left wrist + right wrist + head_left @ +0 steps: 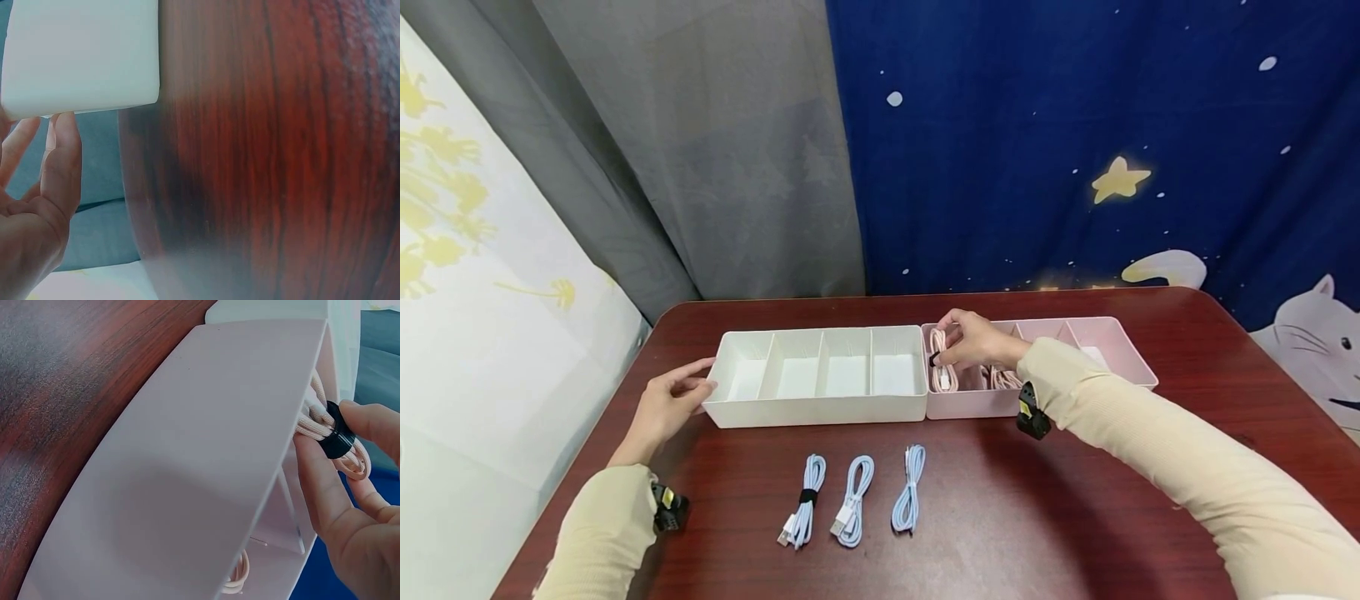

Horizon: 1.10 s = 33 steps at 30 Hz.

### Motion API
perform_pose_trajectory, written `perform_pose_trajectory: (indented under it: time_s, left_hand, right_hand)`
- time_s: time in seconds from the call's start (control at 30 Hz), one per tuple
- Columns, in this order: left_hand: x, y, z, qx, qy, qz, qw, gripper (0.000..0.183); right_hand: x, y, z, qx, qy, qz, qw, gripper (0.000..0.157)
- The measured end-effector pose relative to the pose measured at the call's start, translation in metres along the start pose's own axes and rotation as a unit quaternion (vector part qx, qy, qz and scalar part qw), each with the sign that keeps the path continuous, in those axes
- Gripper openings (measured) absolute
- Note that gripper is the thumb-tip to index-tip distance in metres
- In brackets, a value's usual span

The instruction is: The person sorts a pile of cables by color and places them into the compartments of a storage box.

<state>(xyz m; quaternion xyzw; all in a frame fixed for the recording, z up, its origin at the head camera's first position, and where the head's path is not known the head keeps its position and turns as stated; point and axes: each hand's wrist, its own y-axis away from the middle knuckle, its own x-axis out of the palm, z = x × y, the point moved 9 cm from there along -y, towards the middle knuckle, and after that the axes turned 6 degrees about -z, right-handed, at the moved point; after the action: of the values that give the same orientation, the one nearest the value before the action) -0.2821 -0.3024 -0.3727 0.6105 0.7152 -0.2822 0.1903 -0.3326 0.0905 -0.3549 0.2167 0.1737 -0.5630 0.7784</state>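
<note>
In the head view, my right hand [977, 340] pinches a coiled pink charging cable [942, 367] at the leftmost compartment of the pink divided box [970, 406]. A black strap [338, 432] binds that coil, and the right wrist view has thumb and fingers on either side of it. Another pink cable [1002, 378] lies in a compartment further right. My left hand [673, 404] touches the left end of the white divided box [816, 411] with its fingertips. The white box's four-sided compartments hold nothing visible. Both boxes stand end to end.
In front of the boxes lie three coiled blue cables: one with a black strap [805, 504], a middle one [853, 504] and a right one [909, 492]. The dark red wooden table [760, 567] ends at a grey curtain [715, 150] and a blue curtain [985, 167].
</note>
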Motion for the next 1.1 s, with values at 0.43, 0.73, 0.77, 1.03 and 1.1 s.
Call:
perform_pose_trajectory:
  time_s: [0.43, 0.73, 0.77, 1.03, 1.1]
  left_hand:
    - [0.0003, 0.0007, 0.0001, -0.001, 0.006, 0.003, 1.0000, 0.044]
    - [0.0000, 0.0003, 0.0004, -0.005, 0.000, 0.000, 1.0000, 0.044]
    - [0.0002, 0.0003, 0.0005, -0.005, 0.000, 0.000, 1.0000, 0.044]
    - [0.0009, -0.0005, 0.0007, -0.002, -0.005, -0.004, 1.0000, 0.043]
    - [0.0006, -0.0004, -0.0001, 0.000, -0.005, -0.005, 1.0000, 0.043]
  right_hand:
    - [0.0084, -0.0013, -0.0081, 0.005, -0.011, 0.001, 1.000, 0.046]
    - [0.0085, -0.0008, -0.0074, 0.008, 0.016, -0.006, 1.000, 0.046]
    - [0.0088, -0.0010, -0.0074, 0.009, 0.018, -0.004, 1.000, 0.046]
    - [0.0077, -0.0045, -0.0078, 0.010, 0.029, -0.006, 1.000, 0.047]
    - [0.0078, -0.0051, -0.0079, 0.009, 0.029, -0.005, 1.000, 0.047]
